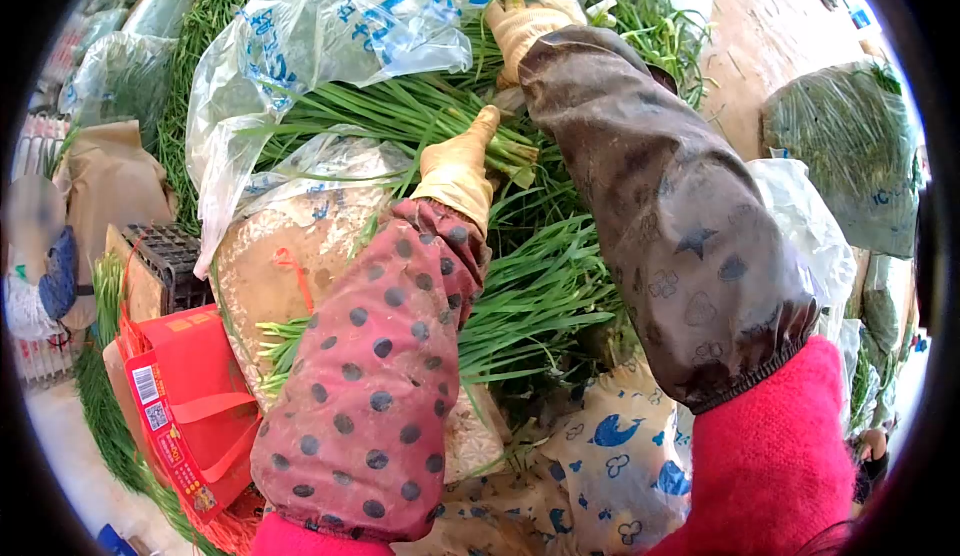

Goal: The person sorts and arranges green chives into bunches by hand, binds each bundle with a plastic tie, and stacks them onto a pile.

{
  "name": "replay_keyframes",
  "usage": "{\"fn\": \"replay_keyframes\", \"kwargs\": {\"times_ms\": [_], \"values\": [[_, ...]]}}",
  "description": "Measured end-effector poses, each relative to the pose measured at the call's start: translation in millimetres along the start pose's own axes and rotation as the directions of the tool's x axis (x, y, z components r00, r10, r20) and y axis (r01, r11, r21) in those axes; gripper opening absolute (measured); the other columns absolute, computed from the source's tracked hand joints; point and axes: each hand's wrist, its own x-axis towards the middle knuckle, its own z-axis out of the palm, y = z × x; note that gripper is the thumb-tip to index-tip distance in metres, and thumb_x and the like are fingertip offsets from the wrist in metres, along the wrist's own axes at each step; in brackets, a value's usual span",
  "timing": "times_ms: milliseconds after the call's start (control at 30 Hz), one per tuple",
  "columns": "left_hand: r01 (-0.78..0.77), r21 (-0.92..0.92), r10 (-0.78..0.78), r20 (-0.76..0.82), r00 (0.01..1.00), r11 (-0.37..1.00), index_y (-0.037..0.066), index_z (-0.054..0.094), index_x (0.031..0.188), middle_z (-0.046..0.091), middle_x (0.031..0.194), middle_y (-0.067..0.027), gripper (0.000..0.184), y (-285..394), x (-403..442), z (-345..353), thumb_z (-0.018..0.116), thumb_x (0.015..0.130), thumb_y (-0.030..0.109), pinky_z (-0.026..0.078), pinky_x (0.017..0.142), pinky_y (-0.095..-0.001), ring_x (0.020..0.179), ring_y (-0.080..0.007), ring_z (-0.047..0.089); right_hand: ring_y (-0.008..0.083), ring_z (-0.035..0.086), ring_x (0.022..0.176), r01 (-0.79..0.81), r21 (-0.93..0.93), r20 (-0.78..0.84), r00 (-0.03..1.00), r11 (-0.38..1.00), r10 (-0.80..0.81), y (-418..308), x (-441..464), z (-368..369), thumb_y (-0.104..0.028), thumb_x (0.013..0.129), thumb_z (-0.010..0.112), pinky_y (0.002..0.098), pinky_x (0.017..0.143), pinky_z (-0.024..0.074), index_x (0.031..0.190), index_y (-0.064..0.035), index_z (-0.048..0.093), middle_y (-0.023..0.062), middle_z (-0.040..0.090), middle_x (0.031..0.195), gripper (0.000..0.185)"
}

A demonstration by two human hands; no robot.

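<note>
My left hand (460, 166), in a yellowish work glove, is closed round the pale stem ends of a bunch of garlic chives (370, 116), thumb on top. The leaves stretch leftward under a clear plastic bag (330, 26) with blue printing. Further up, my right hand (530, 31), also gloved, is curled among greens at the bag's right edge. What its fingers hold is hidden. Below the hands, a second bunch of chives (545, 286) spreads over the dark gap by my lap.
A worn board (290, 246) stands left of my lap, with a red box (190, 406) and a black crate (175, 256) beside it. Wrapped greens (840, 146) lie at right. Loose greens (215, 46) pile along the upper left. A patterned apron (615, 446) covers my lap.
</note>
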Motion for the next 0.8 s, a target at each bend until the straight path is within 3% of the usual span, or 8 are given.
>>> {"fn": "replay_keyframes", "kwargs": {"times_ms": [233, 367, 433, 567, 633, 700, 733, 800], "values": [[-0.022, 0.392, 0.044, -0.047, 0.998, 0.92, 0.005, 0.053, 0.121, 0.059, 0.117, -0.0138, 0.047, -4, 55, -12, 0.073, 0.084, 0.025, 0.05, 0.082, -0.0529, 0.102, -0.031, 0.059, 0.0325, 0.052, 0.114, 0.006, 0.108, -0.015, 1.0, 0.994, -0.005, -7, 0, -2, -0.027, 0.073, 0.075, 0.0408, 0.094, 0.0441, 0.129, -0.001, 0.044, 0.0192, 0.052, 0.129, 0.069], [0.004, 0.387, 0.046, -0.121, 0.992, 0.922, 0.003, 0.055, 0.119, 0.061, 0.114, -0.014, 0.038, -7, 63, -16, 0.067, 0.088, 0.021, 0.052, 0.078, -0.0507, 0.096, -0.0305, 0.061, 0.033, 0.055, 0.109, 0.028, 0.189, -0.017, 1.0, 0.982, -0.026, -11, -4, -12, -0.026, 0.074, 0.073, 0.0411, 0.09, 0.0461, 0.127, -0.0004, 0.044, 0.0201, 0.053, 0.127, 0.066], [-0.1, 0.316, 0.122, -0.052, 0.991, 0.943, 0.003, 0.056, 0.117, 0.062, 0.112, -0.0139, 0.035, -12, 73, -22, 0.066, 0.089, 0.021, 0.053, 0.078, -0.0501, 0.094, -0.0309, 0.062, 0.0332, 0.056, 0.107, 0.048, 0.244, -0.016, 0.999, 0.968, -0.045, -16, -9, -19, -0.025, 0.075, 0.073, 0.0412, 0.088, 0.0472, 0.126, 0.0, 0.044, 0.0206, 0.054, 0.126, 0.064], [-0.176, -0.351, 0.225, 0.105, 0.969, 0.92, 0.006, 0.057, 0.114, 0.064, 0.109, -0.0125, 0.035, -8, 37, -17, 0.065, 0.089, 0.029, 0.054, 0.079, -0.0488, 0.09, -0.0303, 0.063, 0.0336, 0.059, 0.102, 0.071, 0.35, 0.016, 0.997, 0.934, -0.082, -25, -21, -33, -0.024, 0.075, 0.071, 0.0415, 0.084, 0.0492, 0.125, 0.0006, 0.045, 0.0216, 0.055, 0.124, 0.061], [-0.268, -0.372, 0.345, 0.159, 0.925, 0.889, 0.012, 0.048, 0.129, 0.057, 0.122, -0.0102, 0.082, 0, 21, -15, 0.064, 0.074, 0.07, 0.047, 0.088, -0.0493, 0.103, -0.0297, 0.056, 0.0339, 0.061, 0.099, 0.074, 0.409, 0.039, 0.994, 0.909, -0.099, -32, -29, -44, -0.024, 0.076, 0.07, 0.0417, 0.082, 0.0502, 0.124, 0.001, 0.045, 0.0221, 0.056, 0.123, 0.06], [-0.158, -0.496, 0.376, 0.377, 0.847, 0.854, 0.017, 0.043, 0.135, 0.048, 0.134, -0.0092, 0.096, 13, 7, -17, 0.054, 0.067, 0.084, 0.039, 0.097, -0.056, 0.117, -0.0309, 0.048, 0.0341, 0.062, 0.096, 0.075, 0.464, 0.065, 0.991, 0.883, -0.118, -40, -39, -58, -0.023, 0.076, 0.07, 0.0419, 0.08, 0.0513, 0.123, 0.0013, 0.045, 0.0225, 0.056, 0.122, 0.058], [-0.206, -0.496, 0.384, 0.288, 0.877, 0.843, 0.019, 0.041, 0.138, 0.046, 0.139, -0.0083, 0.102, 15, -3, -15, 0.047, 0.065, 0.089, 0.034, 0.104, -0.0554, 0.126, -0.0308, 0.043, 0.0342, 0.063, 0.095, 0.071, 0.492, 0.085, 0.988, 0.867, -0.129, -44, -46, -66, -0.023, 0.077, 0.069, 0.0419, 0.079, 0.0518, 0.123, 0.0015, 0.046, 0.0228, 0.057, 0.122, 0.057], [-0.168, -0.523, 0.426, 0.424, 0.8, 0.835, 0.017, 0.039, 0.141, 0.046, 0.14, -0.0066, 0.097, 7, 14, -37, 0.051, 0.071, 0.082, 0.036, 0.106, -0.0467, 0.128, -0.028, 0.043, 0.0344, 0.064, 0.093, 0.061, 0.543, 0.121, 0.981, 0.838, -0.15, -53, -60, -78, -0.022, 0.077, 0.069, 0.0421, 0.077, 0.0528, 0.122, 0.0018, 0.046, 0.0232, 0.057, 0.121, 0.056]]}}
